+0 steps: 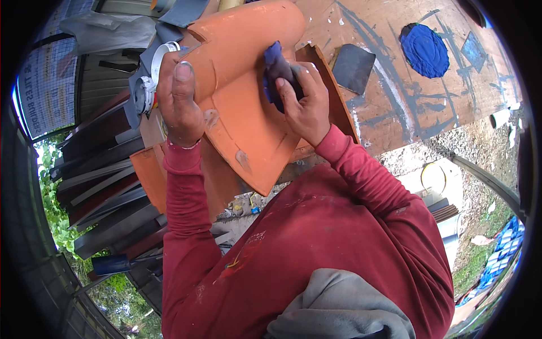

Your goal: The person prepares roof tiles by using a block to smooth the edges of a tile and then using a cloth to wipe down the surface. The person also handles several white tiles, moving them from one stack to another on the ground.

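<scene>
An orange clay roof tile point(248, 118), with a rounded ridge along its far side and pale patches on its flat part, lies tilted before me on the table. My left hand point(182, 101) grips its left edge, thumb up; the other fingers are mostly hidden. In my right hand point(307, 99) is a bunched dark grey and blue-purple rag point(275, 70), pressed to the tile's surface beside the ridge. Below the left part of that tile, another orange tile point(149, 175) shows. A brown-edged tile point(339, 107) sticks out beyond my right hand.
A paint-smeared wooden table point(389, 34) extends to the right. On it are a dark square sheet point(354, 69), a crumpled blue cloth-like heap point(426, 51) and a small grey-blue square point(473, 51). A white tub point(161, 59) stands by my left hand, near stacked dark tiles point(107, 192).
</scene>
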The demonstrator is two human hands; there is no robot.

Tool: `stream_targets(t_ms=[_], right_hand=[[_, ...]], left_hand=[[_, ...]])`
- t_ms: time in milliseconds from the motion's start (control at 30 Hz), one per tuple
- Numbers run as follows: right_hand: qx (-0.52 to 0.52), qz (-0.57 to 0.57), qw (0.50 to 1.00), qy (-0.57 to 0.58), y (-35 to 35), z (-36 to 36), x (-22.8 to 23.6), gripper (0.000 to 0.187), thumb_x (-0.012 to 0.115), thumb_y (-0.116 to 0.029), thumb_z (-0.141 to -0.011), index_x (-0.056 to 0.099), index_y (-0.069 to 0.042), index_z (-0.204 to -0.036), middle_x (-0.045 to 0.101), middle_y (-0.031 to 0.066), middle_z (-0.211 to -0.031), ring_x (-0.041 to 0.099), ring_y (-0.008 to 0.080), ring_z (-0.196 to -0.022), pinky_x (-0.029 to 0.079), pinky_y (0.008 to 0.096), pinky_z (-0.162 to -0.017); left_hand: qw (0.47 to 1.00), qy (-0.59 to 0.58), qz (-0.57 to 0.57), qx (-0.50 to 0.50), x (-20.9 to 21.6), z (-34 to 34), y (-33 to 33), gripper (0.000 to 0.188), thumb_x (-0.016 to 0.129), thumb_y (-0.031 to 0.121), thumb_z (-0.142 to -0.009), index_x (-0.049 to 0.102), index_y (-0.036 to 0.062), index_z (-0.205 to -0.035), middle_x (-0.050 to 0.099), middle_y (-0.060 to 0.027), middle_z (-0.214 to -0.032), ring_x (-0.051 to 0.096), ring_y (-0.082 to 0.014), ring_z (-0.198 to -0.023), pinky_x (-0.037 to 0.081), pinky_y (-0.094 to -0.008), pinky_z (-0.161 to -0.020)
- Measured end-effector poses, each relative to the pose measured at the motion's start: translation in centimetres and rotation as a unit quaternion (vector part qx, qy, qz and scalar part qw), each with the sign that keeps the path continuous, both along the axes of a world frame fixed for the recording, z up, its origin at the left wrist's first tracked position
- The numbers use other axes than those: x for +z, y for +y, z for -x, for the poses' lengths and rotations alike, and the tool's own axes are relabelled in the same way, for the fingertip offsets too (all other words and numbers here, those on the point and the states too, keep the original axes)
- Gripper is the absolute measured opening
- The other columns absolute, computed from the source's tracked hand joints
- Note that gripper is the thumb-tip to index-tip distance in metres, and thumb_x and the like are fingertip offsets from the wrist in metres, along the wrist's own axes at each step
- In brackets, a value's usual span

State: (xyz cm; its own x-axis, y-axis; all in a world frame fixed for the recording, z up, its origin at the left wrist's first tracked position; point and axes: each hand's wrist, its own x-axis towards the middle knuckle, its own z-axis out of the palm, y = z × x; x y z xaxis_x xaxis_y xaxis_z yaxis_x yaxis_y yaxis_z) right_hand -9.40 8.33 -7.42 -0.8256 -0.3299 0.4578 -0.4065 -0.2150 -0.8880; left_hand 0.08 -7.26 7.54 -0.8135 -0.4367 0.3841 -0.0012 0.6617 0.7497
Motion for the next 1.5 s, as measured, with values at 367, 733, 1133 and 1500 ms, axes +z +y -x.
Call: stream_targets(t_ms=[367,733,1133,1500], right_hand=[[-0.094,-0.173,0.971,-0.136,-2.4,2.5,-7.5,0.026,0.065,-0.006,-0.091,0.063,0.000,-0.117,0.066,0.0243,-0.104,0.066,0.0432,-0.097,0.054,0.0469,-0.082],[-0.079,-0.198,0.959,-0.188,-4.4,2.6,-10.7,0.019,0.059,-0.012,-0.097,0.057,0.001,-0.111,0.060,0.0238,-0.101,0.062,0.0447,-0.093,0.050,0.0484,-0.081],[0.063,0.124,0.971,0.193,-2.8,5.7,4.2,0.033,0.073,-0.021,-0.092,0.071,-0.005,-0.121,0.069,0.0137,-0.120,0.063,0.0344,-0.116,0.049,0.0451,-0.103],[0.185,0.153,0.921,0.308,-2.5,5.6,9.3,0.021,0.072,-0.024,-0.095,0.072,-0.007,-0.106,0.073,0.0087,-0.109,0.066,0.0334,-0.104,0.053,0.0430,-0.091]], left_hand=[[0.994,0.012,0.112,-0.014,0.1,-1.7,3.4,0.049,0.049,0.040,-0.098,0.058,-0.0054,-0.114,0.058,-0.0116,-0.096,0.057,-0.0196,-0.088,0.047,-0.0337,-0.082],[0.997,-0.011,0.075,0.002,-0.9,-5.1,6.0,0.052,0.060,0.036,-0.089,0.060,-0.0113,-0.110,0.062,-0.0178,-0.097,0.059,-0.0274,-0.085,0.048,-0.0396,-0.078],[0.994,0.005,0.090,-0.066,0.2,-4.7,5.9,0.048,0.061,0.039,-0.091,0.063,-0.0080,-0.100,0.059,-0.0175,-0.089,0.058,-0.0288,-0.078,0.045,-0.0411,-0.070],[0.994,-0.044,0.088,-0.053,0.6,-5.6,5.1,0.048,0.060,0.038,-0.086,0.063,-0.0079,-0.100,0.060,-0.0193,-0.092,0.058,-0.0302,-0.080,0.046,-0.0406,-0.073]])
